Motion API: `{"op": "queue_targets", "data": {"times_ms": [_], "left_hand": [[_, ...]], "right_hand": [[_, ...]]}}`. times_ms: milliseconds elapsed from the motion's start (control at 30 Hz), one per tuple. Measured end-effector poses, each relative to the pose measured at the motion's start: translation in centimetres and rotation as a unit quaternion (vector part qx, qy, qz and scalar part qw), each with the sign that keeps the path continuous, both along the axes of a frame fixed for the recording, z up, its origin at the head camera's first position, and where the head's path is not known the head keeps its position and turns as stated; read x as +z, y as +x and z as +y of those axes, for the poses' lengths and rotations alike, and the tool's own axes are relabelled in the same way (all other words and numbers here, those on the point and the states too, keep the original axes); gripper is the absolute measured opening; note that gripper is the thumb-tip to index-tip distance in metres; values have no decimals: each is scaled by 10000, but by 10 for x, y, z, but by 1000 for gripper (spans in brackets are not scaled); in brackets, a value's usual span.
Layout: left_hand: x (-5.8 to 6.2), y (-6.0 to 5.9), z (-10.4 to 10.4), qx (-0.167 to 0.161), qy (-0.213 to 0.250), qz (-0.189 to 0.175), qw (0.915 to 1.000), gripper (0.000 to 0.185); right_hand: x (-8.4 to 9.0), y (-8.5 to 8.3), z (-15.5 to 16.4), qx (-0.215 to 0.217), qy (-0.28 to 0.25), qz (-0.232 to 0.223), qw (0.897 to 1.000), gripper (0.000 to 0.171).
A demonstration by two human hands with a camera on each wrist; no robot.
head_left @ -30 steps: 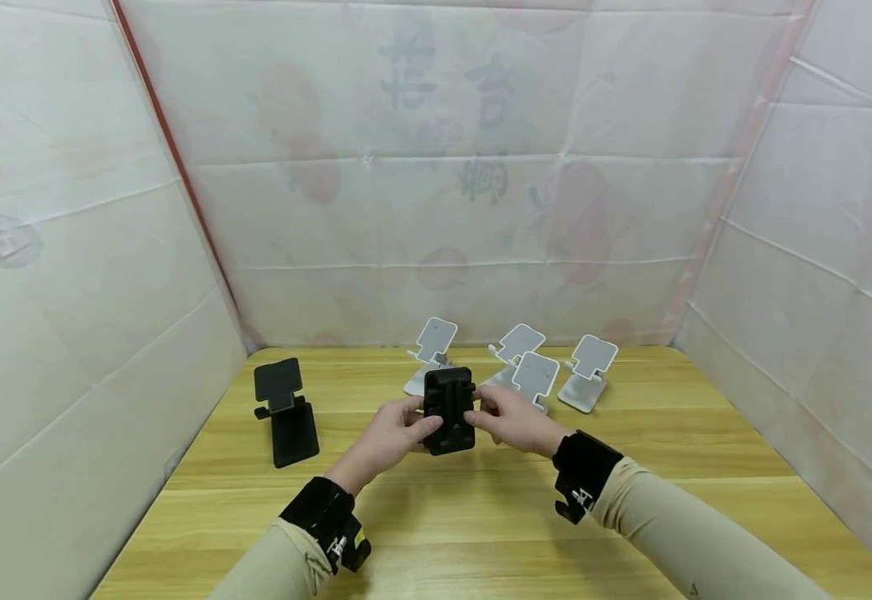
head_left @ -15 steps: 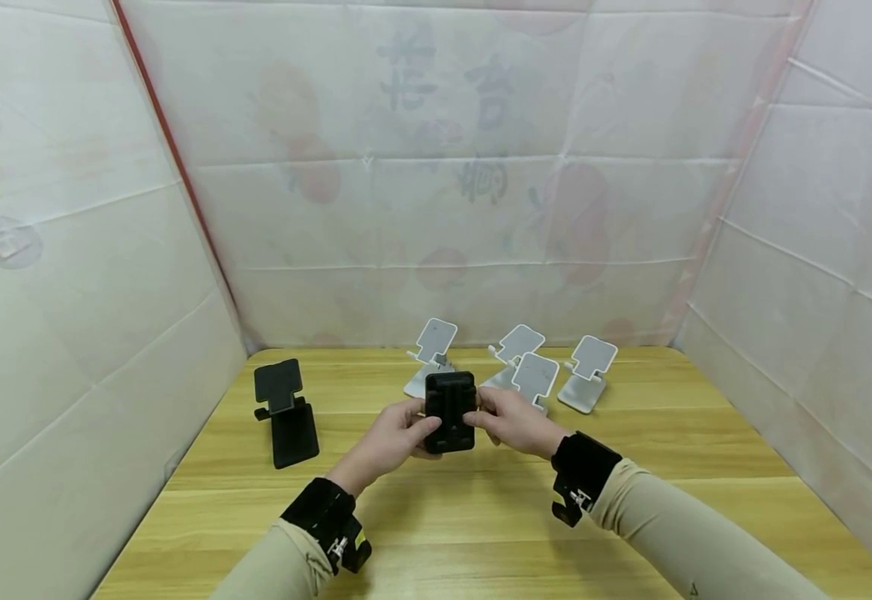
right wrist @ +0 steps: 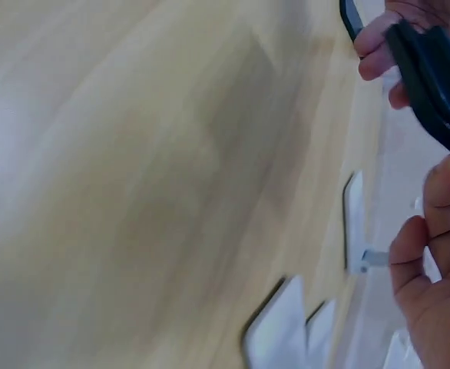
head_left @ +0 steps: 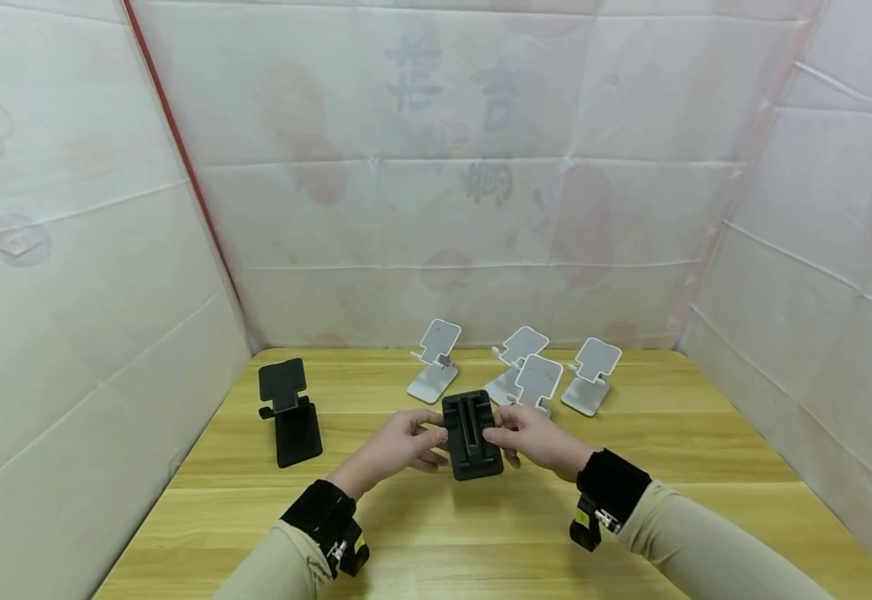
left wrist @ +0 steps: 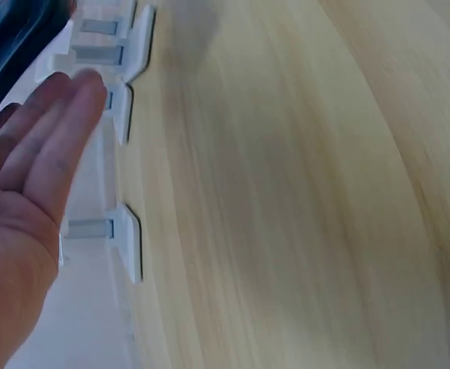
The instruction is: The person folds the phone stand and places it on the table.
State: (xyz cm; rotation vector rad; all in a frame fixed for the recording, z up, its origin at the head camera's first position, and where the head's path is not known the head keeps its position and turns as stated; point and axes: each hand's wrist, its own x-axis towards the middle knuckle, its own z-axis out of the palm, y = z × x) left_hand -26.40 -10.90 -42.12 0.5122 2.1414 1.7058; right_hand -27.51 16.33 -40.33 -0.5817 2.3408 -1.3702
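Note:
A black phone stand (head_left: 473,435), folded flat, is held above the table in the head view, its slotted side facing up. My right hand (head_left: 537,437) pinches its right edge, thumb on the face and fingers behind. On the other side, my left hand (head_left: 406,442) has its thumb and index fingertip right at the stand's left edge; whether they touch it, I cannot tell. The left wrist view shows the left fingers (left wrist: 64,146) mostly straight, with part of the stand (left wrist: 18,46) above them. In the right wrist view the stand (right wrist: 432,84) lies between both hands.
An unfolded black phone stand (head_left: 297,433) stands at the table's left. Several unfolded white-and-grey phone stands (head_left: 433,383) stand along the back, from the middle to the right, one (head_left: 539,379) close behind my right hand. Light fabric walls (head_left: 436,208) enclose the wooden table (head_left: 421,542).
The black stand has moved right and toward me with my right hand, turning more face-up and tilting slightly. My left hand's thumb has come off the stand's face to its edge.

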Motion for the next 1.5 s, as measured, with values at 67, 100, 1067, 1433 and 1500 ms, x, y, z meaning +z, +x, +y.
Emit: {"op": "queue_targets", "data": {"times_ms": [67,100,1067,1433,1500], "left_hand": [[-2,1,-4,153,-514,433,9976,39],[-3,1,-7,261,-835,711,9936,38],[-37,18,-59,586,-4601,1766,8682,86],[-40,15,-60,507,-4692,1732,8645,87],[-41,14,-60,498,-4693,1741,8643,87]], "right_hand": [[-3,3,10,-24,-61,-184,9998,34],[-4,4,15,-48,-63,-260,9996,34],[-37,35,118,-581,458,-2014,9767,31],[-31,39,118,-485,1671,-1938,9655,37],[-30,38,116,-438,1834,-1872,9641,41]]}}
